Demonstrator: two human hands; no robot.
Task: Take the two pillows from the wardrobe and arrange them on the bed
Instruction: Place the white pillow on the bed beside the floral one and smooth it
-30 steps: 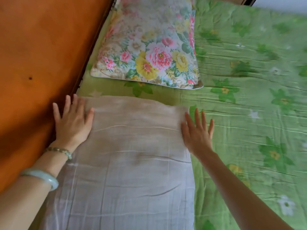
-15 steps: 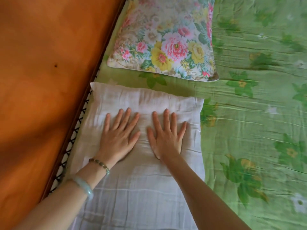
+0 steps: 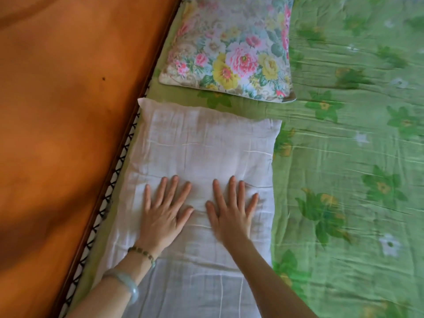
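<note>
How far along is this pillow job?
Done: the floral pillow and the white pillow both lie on the green bedspread, a gap between them. In hand: the left hand and right hand rest flat on the white pillow. Left: probably only a final straightening.

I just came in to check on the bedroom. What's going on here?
A person's left hand and right hand press flat, side by side, on a white wrinkled cloth pillow lying on the green flower-print bedsheet beside an orange wooden panel. A pink-and-yellow floral pillow lies just beyond, a strip of sheet between them.
</note>
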